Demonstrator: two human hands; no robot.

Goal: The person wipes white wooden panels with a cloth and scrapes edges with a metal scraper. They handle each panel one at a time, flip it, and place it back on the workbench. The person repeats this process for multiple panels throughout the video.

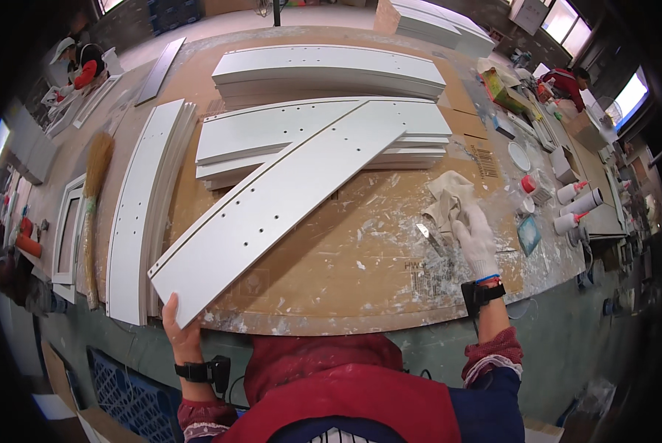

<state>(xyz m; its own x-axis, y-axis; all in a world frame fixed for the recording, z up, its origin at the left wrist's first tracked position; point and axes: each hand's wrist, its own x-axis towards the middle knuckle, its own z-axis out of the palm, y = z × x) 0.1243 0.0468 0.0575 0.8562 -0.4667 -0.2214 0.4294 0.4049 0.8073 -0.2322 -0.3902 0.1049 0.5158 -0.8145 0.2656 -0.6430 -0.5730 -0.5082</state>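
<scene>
A long white board [279, 196] with a groove along one edge and several drilled holes lies slantwise, its far end resting on a stack of similar boards [253, 131]. At the near left end, my bare left hand [182, 325] grips the board's corner, thumb on top. My right hand [475, 238], in a white glove, is on a crumpled beige cloth [449, 193], its fingers closed on the cloth's near part. Just left of that hand lies a scraper blade [427, 235], partly hidden.
More white boards are stacked at the back [323, 66] and along the left [142, 207], beside a straw brush [97, 173]. Squeeze bottles [571, 192] and a red-capped jar [539, 188] stand right. Cardboard [345, 273] covers the tabletop. Two people work at the far sides.
</scene>
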